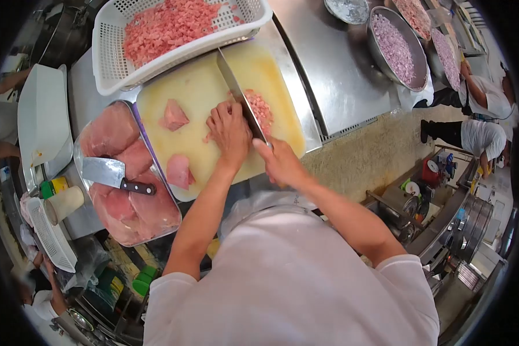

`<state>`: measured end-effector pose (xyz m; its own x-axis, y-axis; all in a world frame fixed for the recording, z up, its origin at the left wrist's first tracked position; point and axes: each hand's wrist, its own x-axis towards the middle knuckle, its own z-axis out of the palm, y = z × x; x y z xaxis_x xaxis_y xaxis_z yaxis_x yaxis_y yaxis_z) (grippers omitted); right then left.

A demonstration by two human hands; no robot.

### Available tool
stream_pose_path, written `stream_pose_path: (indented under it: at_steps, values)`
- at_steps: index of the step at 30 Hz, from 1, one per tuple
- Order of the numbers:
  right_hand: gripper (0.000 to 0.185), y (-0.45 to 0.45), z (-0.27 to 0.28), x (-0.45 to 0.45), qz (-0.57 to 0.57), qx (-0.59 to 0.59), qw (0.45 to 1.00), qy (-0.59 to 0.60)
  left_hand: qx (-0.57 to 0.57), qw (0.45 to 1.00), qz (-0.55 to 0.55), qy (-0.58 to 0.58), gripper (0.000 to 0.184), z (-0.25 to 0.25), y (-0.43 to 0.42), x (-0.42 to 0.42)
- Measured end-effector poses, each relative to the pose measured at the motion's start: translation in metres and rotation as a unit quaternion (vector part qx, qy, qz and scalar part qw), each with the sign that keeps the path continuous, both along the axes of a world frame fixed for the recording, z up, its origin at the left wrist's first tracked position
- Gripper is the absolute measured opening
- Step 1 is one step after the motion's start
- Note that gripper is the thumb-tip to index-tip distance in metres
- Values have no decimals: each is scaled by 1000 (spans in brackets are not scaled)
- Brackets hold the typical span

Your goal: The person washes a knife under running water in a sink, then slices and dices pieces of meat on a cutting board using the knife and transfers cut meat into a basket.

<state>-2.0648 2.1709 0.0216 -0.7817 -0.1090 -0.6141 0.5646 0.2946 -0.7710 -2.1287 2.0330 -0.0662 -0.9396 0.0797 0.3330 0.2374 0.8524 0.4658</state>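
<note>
My right hand [282, 161] is closed round the handle of a long knife [233, 81], its blade slanting across the yellowish cutting board [199, 86]. Against the blade's left side sit the curled fingers of my left hand [230, 130], pressing down on raw meat that they mostly cover. Diced meat [260, 112] lies on the blade's other side. Two larger raw meat chunks rest on the board: one chunk [174, 115] left of my left hand, another chunk [179, 171] nearer my body.
A white perforated basket [179, 62] of diced meat overlaps the board's far edge. At left, a cleaver [112, 173] lies on meat slabs in a metal tray [176, 222]. Bowls of chopped purple onion, one a metal bowl [419, 81], stand far right. Other people work nearby.
</note>
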Motion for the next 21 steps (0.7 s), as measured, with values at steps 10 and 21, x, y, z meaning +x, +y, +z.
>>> stream_pose_path:
  at_steps: [10,21]
  values:
    - [59,43,59,-19,120,95,988,29,69,997,6,-15,21,4,-25,-13]
    - [60,37,55,-52,206,135,967,66,142,989,30,1,15,8,-31,-10]
